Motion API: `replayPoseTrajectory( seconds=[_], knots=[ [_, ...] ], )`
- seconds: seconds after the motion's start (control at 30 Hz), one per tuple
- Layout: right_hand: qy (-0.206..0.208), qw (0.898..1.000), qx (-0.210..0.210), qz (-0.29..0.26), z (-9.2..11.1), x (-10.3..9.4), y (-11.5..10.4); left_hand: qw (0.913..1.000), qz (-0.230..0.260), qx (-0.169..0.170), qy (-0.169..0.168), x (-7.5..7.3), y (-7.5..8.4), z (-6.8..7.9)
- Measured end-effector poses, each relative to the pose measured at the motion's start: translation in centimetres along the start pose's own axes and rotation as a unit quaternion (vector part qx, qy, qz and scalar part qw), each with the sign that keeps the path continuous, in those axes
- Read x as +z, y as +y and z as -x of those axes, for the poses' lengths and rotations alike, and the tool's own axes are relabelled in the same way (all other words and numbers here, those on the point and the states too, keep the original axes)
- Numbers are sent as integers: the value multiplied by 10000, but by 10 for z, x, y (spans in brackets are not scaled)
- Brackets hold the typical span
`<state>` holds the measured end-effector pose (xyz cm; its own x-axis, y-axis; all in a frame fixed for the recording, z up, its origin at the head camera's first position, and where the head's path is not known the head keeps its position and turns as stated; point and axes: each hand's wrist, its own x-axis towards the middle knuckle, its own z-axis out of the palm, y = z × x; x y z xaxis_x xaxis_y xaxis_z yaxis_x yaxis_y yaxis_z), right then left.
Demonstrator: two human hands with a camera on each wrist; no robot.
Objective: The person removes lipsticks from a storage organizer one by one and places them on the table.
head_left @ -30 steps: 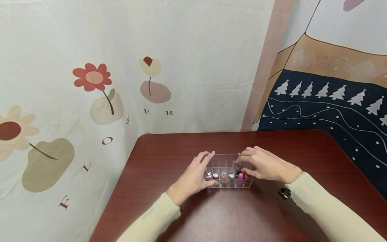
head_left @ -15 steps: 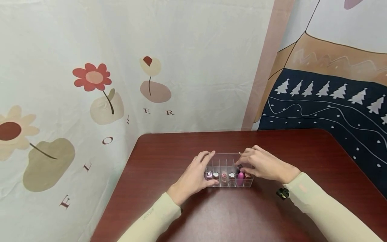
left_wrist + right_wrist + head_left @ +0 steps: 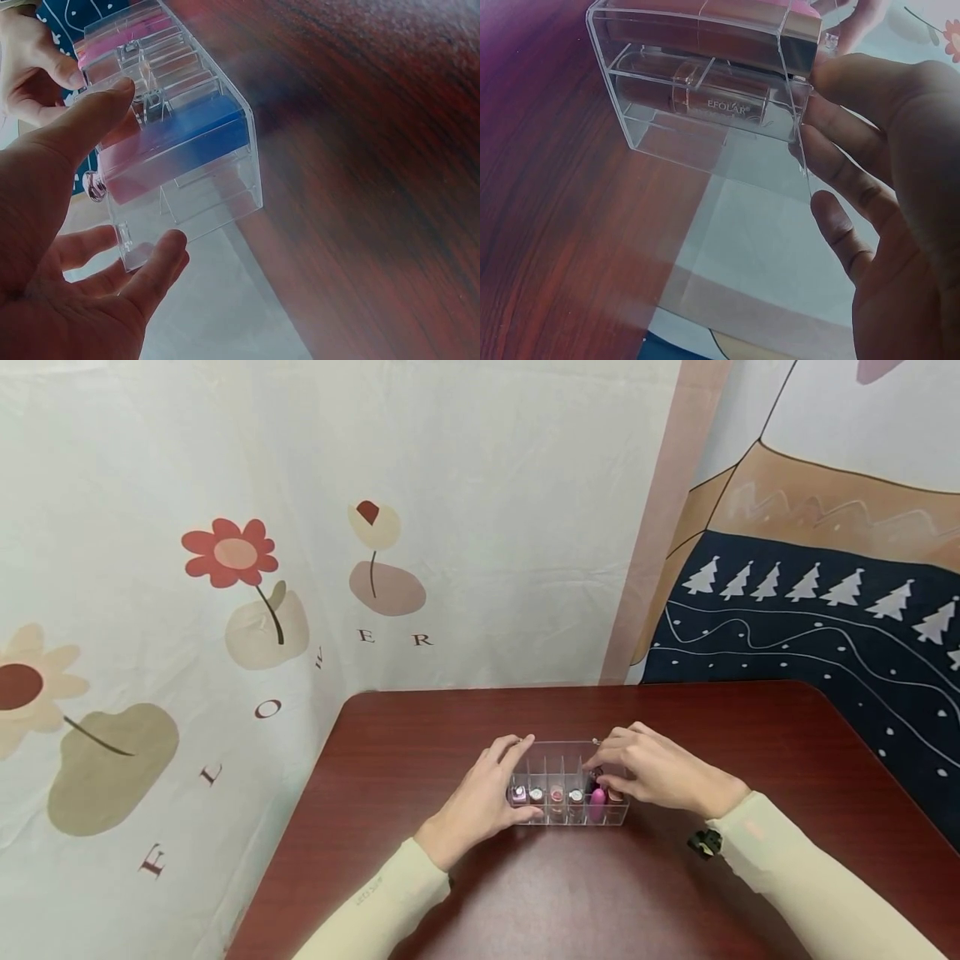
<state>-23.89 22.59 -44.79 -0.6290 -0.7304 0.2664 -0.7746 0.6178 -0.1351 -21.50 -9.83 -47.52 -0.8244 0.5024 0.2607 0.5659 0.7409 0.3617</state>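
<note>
On the table stands a clear lipstick organizer (image 3: 558,768) with upright compartments, holding several lipstick tubes and bottles along its front row. My left hand (image 3: 483,793) grips its left end, thumb at the front wall and fingers behind. At the right end, my right hand (image 3: 641,768) reaches over the rear compartments, thumb and forefinger pinching the top of a dark lipstick tube (image 3: 594,777). Beside it sits a bright pink tube (image 3: 597,806). The right wrist view shows a tube (image 3: 727,105) lettered EFOLAR, and the left wrist view a pink and blue tube (image 3: 172,146).
The reddish-brown table (image 3: 450,718) has rounded far corners. Behind it hang a pale curtain (image 3: 487,527) with printed flowers and letters and a dark blue panel (image 3: 780,627) with white trees. A black wrist device (image 3: 705,842) shows below the right sleeve.
The dark tube's top sits slightly lower and is more covered by my right fingers than a second ago. Both hands and the organizer otherwise hold almost still.
</note>
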Motion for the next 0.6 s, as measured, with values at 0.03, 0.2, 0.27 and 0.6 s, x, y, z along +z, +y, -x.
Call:
replayPoseTrajectory(
  seconds=[0.03, 0.2, 0.27, 0.6],
  knots=[
    [11, 10000, -1, 9, 0, 0, 0, 10000, 5, 1, 8, 0, 0, 0],
    [75, 10000, 17, 9, 0, -1, 0, 10000, 62, -1, 25, 0, 0, 1],
    [133, 9999, 25, -40, 1, -2, 0, 10000, 75, -22, 18, 1, 0, 1],
    [589, 9971, 59, -476, 3, -6, 1, 9999, 92, -100, -35, 1, 1, 1]
  ],
)
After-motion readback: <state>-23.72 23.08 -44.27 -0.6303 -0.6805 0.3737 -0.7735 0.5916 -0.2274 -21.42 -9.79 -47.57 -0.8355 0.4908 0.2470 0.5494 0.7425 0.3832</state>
